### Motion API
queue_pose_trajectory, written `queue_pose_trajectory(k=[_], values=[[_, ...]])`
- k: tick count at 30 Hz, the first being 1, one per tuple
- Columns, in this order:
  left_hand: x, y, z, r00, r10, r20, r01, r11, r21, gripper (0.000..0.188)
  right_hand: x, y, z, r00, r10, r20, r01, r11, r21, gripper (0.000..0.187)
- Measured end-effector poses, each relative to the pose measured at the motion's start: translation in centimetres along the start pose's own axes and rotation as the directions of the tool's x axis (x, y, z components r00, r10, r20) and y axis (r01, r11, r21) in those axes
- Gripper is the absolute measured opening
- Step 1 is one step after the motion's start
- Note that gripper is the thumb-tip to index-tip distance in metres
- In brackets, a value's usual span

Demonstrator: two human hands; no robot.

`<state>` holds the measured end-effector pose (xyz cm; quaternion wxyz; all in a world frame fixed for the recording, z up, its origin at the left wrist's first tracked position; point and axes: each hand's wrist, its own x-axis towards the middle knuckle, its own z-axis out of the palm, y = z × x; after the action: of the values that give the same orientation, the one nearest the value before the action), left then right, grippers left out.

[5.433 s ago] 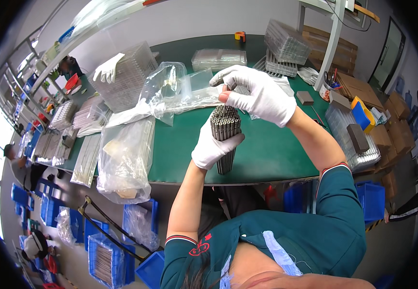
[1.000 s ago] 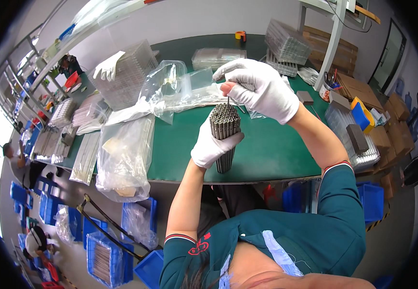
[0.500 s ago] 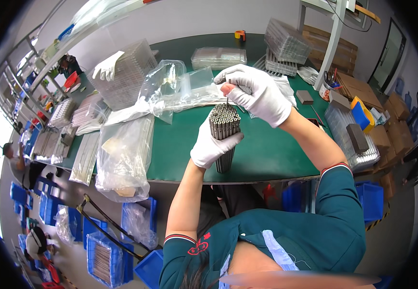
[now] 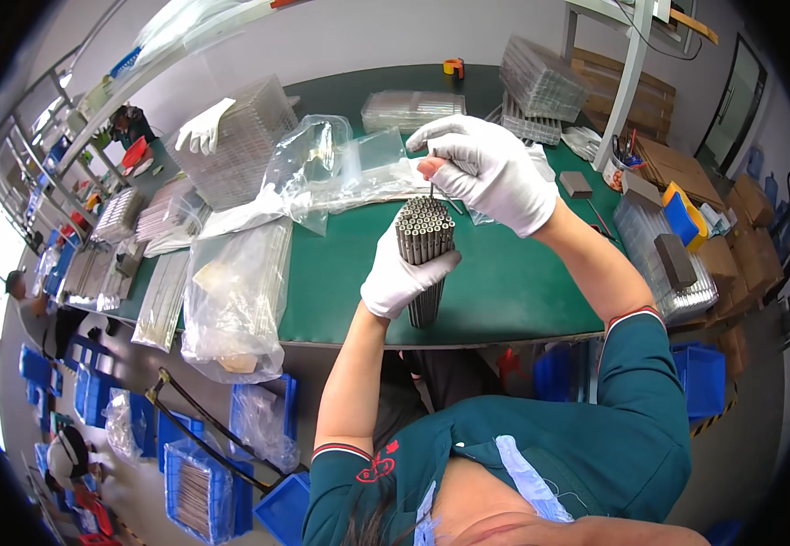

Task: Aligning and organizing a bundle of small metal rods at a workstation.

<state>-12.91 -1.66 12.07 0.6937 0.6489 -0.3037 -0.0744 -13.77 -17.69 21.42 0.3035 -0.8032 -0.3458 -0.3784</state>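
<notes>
Over the smooth green table [image 4: 522, 287], I see the white-gloved left hand [image 4: 389, 286], fingers wrapped round an upright grey metal tube bundle [image 4: 426, 244]; the white-gloved right hand [image 4: 499, 177] pinches a thin dark rod [image 4: 431, 191]. Blue plastic crates [image 4: 702, 380] line the grey floor [image 4: 748, 437].

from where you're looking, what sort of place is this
Probably a factory workshop: a gloved left hand holds a bundle of metal rods at a green table, with blue bins nearby.

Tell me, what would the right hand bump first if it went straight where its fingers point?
Going left, the right hand would probably meet the clear plastic sheeting first, though depth is unclear and it might pass above.
</notes>
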Motion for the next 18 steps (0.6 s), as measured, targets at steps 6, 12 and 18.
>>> queue_pose_trajectory(k=[6,12,18], values=[[-0.1,0.2,-0.1,1.0,-0.017,0.011,0.018,0.999,-0.045,0.049,-0.4,0.0,0.2,0.992,-0.128,-0.007,0.127,0.986,-0.107,0.016],[-0.2,0.2,-0.1,1.0,-0.021,0.0,0.021,0.999,-0.041,0.049,-0.2,-0.6,-0.5,0.991,-0.08,0.106,0.095,0.985,-0.141,0.014],[-0.1,0.1,0.1,1.0,-0.017,-0.003,0.017,0.998,-0.067,0.049,-0.4,-0.2,0.1,0.992,-0.118,-0.051,0.111,0.987,-0.12,0.014]])
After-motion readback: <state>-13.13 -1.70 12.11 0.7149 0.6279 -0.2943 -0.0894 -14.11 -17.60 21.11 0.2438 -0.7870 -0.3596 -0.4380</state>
